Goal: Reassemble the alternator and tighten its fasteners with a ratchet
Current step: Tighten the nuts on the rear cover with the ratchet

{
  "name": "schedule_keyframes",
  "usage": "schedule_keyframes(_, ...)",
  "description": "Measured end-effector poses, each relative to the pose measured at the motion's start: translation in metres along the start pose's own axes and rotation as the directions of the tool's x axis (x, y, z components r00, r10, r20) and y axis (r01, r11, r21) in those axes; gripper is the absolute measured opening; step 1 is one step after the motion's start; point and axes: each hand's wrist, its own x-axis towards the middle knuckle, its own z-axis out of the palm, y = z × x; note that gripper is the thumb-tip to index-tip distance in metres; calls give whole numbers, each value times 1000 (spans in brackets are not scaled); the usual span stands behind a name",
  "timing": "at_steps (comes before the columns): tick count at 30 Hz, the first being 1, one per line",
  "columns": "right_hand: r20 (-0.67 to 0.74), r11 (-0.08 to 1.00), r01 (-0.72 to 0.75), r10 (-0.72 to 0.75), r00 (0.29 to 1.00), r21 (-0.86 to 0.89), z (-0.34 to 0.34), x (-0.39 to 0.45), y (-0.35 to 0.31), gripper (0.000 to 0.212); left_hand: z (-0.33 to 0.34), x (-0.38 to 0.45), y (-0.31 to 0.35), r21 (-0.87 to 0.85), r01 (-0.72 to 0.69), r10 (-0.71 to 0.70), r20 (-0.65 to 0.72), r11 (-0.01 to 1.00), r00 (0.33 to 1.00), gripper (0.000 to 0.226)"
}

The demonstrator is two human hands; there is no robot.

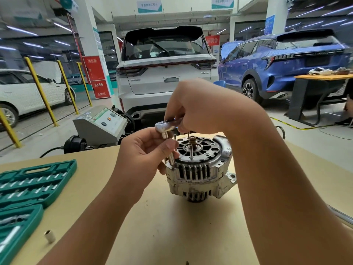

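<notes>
At frame centre, an alternator [200,167] stands on the table [152,226]. The right hand [196,108] grips a ratchet [167,126] handle; the left hand [145,150] pinches its extension, steadying it on a bolt.

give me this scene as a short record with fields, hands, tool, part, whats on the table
part: alternator upright on the table, studs sticking up
tool: ratchet with long socket set down at the alternator's left edge
right hand: grips the ratchet handle
left hand: pinches the socket
table, left: green socket case, open
table, front left: loose socket
behind: white car, blue car
</notes>
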Motion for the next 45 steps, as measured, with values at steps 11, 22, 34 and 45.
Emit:
schedule_keyframes(11, 20, 999, -19, 20, 1000, -35, -2, -4, -3, 18, 10, 0, -3, 104, -84, 94, -100, 991, 991, 18)
schedule_keyframes(22, -73, 994, 11, -19, 997, -113, 9, 0, -18, 31, -6, 5, -6, 102, -42, 51, -87, 994, 995, 11)
schedule_keyframes(34, -46, 997, 7, -11, 999, -83, 9, 4, -11, 18, -6, 6, -11, 88, -15, 19, -39, 996, 999, 22)
schedule_keyframes(45, 23, 998, 23, -22, 999, -55, -3, -2, -10, 29, 3, 2, -10, 34, -32, 33, -47, 999, 998, 20)
